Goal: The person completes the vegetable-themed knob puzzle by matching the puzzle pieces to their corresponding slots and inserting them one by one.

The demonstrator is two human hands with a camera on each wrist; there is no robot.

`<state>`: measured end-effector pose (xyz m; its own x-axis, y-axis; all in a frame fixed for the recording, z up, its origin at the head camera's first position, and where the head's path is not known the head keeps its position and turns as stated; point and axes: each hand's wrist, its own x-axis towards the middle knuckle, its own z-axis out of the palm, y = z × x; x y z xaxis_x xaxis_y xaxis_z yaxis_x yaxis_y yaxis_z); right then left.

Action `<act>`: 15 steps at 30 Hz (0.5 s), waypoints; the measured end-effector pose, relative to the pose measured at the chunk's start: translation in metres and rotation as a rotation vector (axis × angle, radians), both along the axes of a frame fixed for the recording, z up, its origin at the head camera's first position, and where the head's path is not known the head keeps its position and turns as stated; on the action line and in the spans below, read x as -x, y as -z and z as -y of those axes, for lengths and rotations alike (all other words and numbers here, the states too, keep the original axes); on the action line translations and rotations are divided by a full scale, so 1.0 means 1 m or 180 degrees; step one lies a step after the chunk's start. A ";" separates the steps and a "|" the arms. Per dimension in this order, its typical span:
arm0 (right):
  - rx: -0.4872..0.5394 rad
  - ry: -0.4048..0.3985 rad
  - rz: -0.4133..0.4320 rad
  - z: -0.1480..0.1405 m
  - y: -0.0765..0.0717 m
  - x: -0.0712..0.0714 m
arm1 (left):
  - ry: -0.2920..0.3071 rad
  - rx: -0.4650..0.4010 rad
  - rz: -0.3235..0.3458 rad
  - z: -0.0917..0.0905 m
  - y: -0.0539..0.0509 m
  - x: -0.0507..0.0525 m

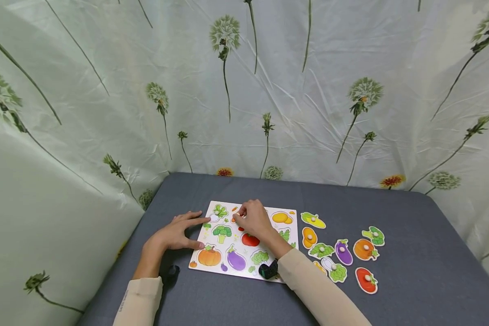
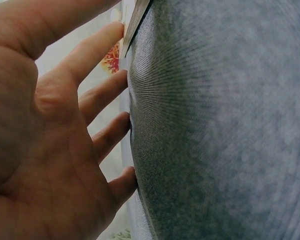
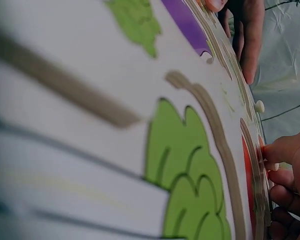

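A white vegetable puzzle board lies on the table. My right hand reaches over its upper middle and pinches the knob of an orange carrot piece, mostly hidden by the fingers. In the right wrist view, the thumb and finger of that hand meet at a white knob low over the board. My left hand rests at the board's left edge, fingers spread, with thumb and index fingertip touching it. A leafy green piece with a white root sits in the upper left slot.
Right of the board lie loose knobbed pieces: corn, potato, eggplant, pumpkin, broccoli, tomato and several others, some overlapping. A grey cloth covers the table. A flowered curtain hangs behind.
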<state>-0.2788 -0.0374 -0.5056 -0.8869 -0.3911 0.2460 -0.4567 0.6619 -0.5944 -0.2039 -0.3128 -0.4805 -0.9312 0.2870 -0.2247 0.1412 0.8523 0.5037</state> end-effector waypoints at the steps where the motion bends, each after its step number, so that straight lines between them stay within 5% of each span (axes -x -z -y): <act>1: -0.0002 0.0010 0.0018 0.000 0.000 0.000 | -0.0005 -0.0005 0.0004 0.000 0.000 0.000; 15: -0.0052 -0.0016 0.0168 -0.002 -0.003 -0.001 | 0.0037 0.0002 -0.0001 0.000 -0.002 0.000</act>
